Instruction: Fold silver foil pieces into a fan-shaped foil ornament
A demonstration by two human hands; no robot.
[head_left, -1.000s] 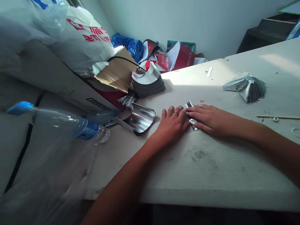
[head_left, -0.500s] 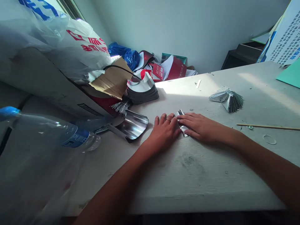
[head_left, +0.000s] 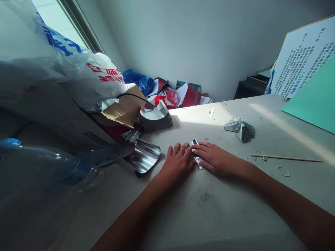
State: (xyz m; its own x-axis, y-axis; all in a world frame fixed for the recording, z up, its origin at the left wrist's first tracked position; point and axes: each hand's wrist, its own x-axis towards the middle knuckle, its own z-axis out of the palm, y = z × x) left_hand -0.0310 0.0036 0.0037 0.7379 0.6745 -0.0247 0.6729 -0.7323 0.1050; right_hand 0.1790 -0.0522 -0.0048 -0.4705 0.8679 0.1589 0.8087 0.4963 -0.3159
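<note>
A small silver foil strip (head_left: 198,161) lies on the white table between my hands. My left hand (head_left: 178,161) rests palm down at the strip's left side, its fingers slightly spread and a ring on one of them. From the right, my right hand (head_left: 213,156) lies flat with its fingertips on the strip. Left of my hands is a curved stack of shiny silver sheets (head_left: 146,156). Behind it stands another stack of sheets (head_left: 156,120). A bundle of folded foil (head_left: 242,130), tied at its middle, sits beyond my right hand.
A thin stick (head_left: 290,159) and a white ring (head_left: 283,171) lie at the right. Plastic bags (head_left: 102,78), cardboard (head_left: 127,108) and a clear bottle (head_left: 75,170) crowd the left. A green board (head_left: 314,97) leans at the far right.
The view has tilted up and shifted slightly right, so things appear lower and further left. Both hands stay in nearly the same place on the foil strip.
</note>
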